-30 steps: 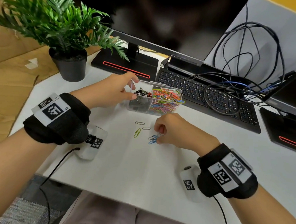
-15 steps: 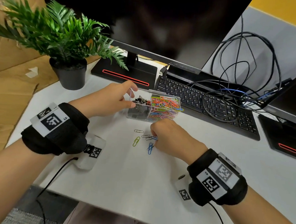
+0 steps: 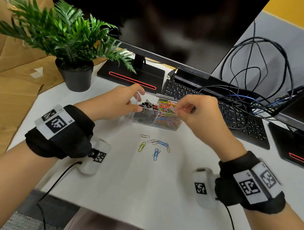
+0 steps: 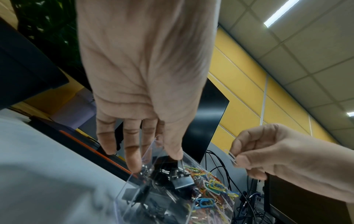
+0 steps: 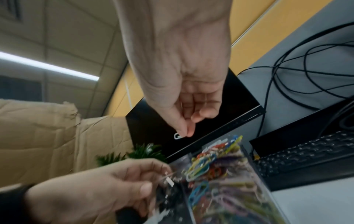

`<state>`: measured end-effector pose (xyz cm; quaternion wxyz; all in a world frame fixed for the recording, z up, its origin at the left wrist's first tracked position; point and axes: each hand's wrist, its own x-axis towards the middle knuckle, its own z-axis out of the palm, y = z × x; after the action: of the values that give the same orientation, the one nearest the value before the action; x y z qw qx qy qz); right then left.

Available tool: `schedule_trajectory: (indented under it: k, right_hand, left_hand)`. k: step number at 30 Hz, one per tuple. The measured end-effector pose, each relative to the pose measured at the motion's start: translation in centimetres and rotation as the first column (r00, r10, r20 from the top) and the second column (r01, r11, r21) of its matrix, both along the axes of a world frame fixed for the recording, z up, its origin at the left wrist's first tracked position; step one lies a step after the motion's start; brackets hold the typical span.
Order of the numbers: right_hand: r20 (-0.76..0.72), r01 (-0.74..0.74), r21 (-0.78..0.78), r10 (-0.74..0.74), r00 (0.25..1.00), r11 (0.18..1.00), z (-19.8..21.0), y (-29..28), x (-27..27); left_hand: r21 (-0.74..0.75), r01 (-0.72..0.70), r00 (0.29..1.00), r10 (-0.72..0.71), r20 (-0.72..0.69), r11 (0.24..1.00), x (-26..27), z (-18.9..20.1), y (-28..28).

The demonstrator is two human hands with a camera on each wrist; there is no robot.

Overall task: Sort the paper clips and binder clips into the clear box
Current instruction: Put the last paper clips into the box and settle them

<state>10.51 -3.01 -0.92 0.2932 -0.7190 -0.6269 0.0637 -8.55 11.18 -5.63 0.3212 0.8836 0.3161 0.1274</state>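
The clear box [image 3: 142,119] stands mid-desk, with black binder clips [image 3: 148,104] in its left compartment and coloured paper clips [image 3: 167,115] in its right. My left hand [image 3: 138,100] grips the box's left end between thumb and fingers. My right hand [image 3: 177,110] pinches a pale paper clip [image 5: 177,136] above the coloured compartment; the left wrist view also shows this pale clip [image 4: 231,156]. Several loose clips lie on the desk in front of the box: a silver one [image 3: 144,136], a green one [image 3: 141,146] and blue ones [image 3: 156,154].
A potted plant [image 3: 75,74] stands at the back left. A monitor base [image 3: 132,76] and a keyboard [image 3: 236,116] under tangled cables [image 3: 255,96] lie behind the box. A second monitor base [image 3: 295,146] is at the right.
My right hand rose from the loose clips on the desk to above the box's right compartment, carrying a pale clip. My left hand kept its hold on the box.
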Motion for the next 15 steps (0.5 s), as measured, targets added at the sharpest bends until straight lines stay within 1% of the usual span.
schedule_trajectory:
  k: [2, 6, 8, 9, 11, 12, 13, 15]
  right_hand:
    - [0.004, 0.042, 0.032, -0.042, 0.999, 0.999, 0.5, 0.8, 0.9]
    - [0.045, 0.112, 0.002, -0.112, 0.993, 0.994, 0.1, 2.2, 1.9]
    - [0.04, 0.148, 0.033, -0.15, 0.988, 0.988, 0.1, 2.2, 2.0]
    - [0.03, 0.141, 0.065, -0.143, 0.989, 0.988, 0.1, 2.1, 1.9]
    - [-0.015, 0.069, 0.103, -0.068, 0.998, 0.992, 0.2, 1.5, 1.0]
    - [-0.033, 0.022, 0.072, -0.02, 0.999, 0.997, 0.2, 1.2, 0.3]
    - [-0.04, -0.029, -0.001, 0.029, 0.999, 1.0, 0.1, 0.9, -0.5]
    - [0.002, -0.128, -0.199, 0.131, 0.991, 0.972, -0.8, 0.7, -1.8]
  left_hand:
    - [0.0, -0.002, 1.0, 0.002, -0.004, 1.0, 0.0, 0.0, -0.1]
    - [-0.005, -0.007, 1.0, 0.007, -0.006, 1.0, 0.0, 0.2, -0.2]
    - [-0.007, -0.005, 1.0, 0.005, -0.005, 1.0, 0.1, 0.2, -0.2]
    - [-0.008, -0.003, 1.0, 0.003, -0.004, 1.0, 0.1, 0.2, -0.1]
    - [-0.011, -0.002, 1.0, 0.002, 0.0, 1.0, 0.0, 0.1, -0.1]
    - [-0.012, -0.002, 1.0, 0.002, 0.002, 1.0, 0.0, 0.1, 0.0]
    - [-0.01, -0.002, 1.0, 0.002, 0.002, 1.0, 0.0, 0.1, -0.1]
    - [-0.003, -0.003, 1.0, 0.003, 0.002, 1.0, 0.0, 0.1, -0.1]
